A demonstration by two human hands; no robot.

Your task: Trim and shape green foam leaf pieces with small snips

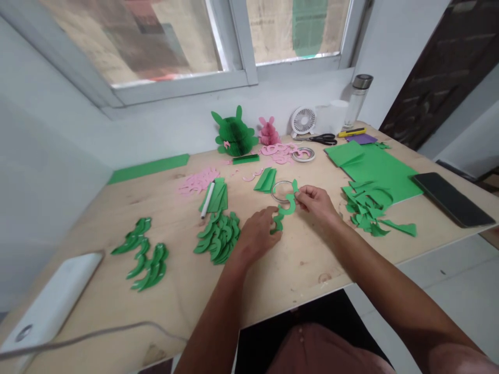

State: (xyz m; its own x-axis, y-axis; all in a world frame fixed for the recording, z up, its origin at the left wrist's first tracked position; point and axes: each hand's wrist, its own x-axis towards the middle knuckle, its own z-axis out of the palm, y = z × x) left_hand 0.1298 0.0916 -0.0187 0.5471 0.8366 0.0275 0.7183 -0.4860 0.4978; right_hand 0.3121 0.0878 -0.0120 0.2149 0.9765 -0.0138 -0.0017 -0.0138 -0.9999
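Note:
My left hand (257,235) is closed around the edge of a wavy green paper cutout (278,222), with thumb and fingers on either side of it. My right hand (316,201) pinches at the right side of a curved green paper piece (289,206) that lies against that cutout; its fingertips partly hide what they grip. Just behind both hands, a thin roll of tape (273,193) rests on the table. To the left of my left hand is a pile of curved green cutouts (218,236). Folded green paper (265,179) lies behind the tape roll.
Green paper scraps (368,205), green sheets (393,176) and a phone (454,199) lie to the right. At the back stand green and pink paper animals (236,136), a small fan (303,121) and scissors (323,138). A cable (128,325) crosses the front left.

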